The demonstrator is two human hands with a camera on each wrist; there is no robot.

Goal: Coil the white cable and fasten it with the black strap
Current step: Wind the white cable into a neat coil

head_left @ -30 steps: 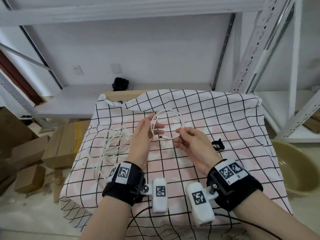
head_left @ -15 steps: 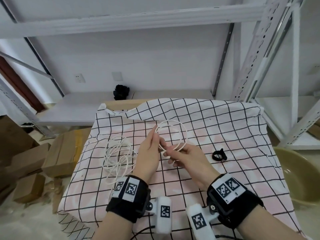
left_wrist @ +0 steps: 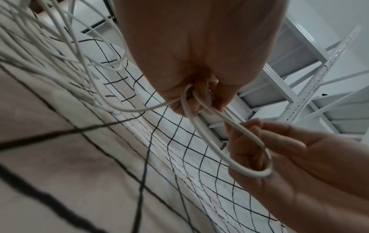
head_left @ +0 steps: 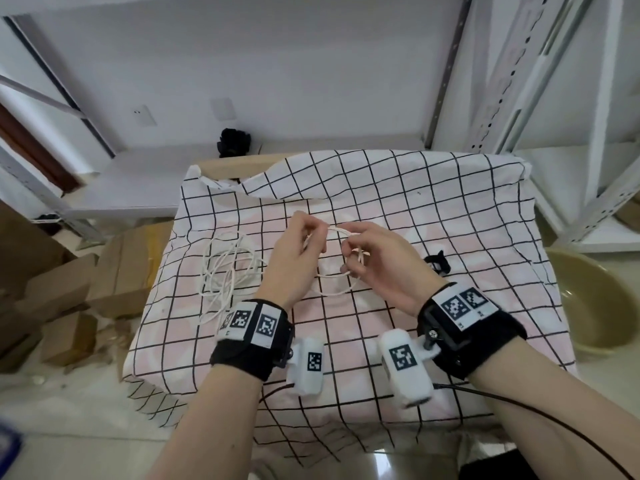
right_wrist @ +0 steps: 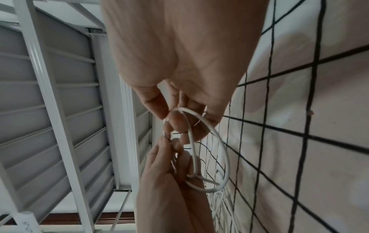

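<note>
At the far left of the head view, cardboard boxes (head_left: 62, 289) lie on the floor beside the table. Next comes the checked cloth (head_left: 433, 209) that covers the table, filling the middle of the frame. On its left part the loose length of the white cable (head_left: 227, 271) lies in slack loops. The left hand (head_left: 298, 258), at frame centre, has its fingers curled and pinches the cable's small formed loop at one side. The right hand (head_left: 377, 261), just beside it, pinches the same loop with thumb and fingertips, the turns hanging between the two hands above the cloth. Right of that hand the black strap (head_left: 437, 264) lies on the cloth, apart from the cable. At the right edge a tan basin (head_left: 595, 306) sits on the floor below white metal shelving (head_left: 588, 133).
</note>
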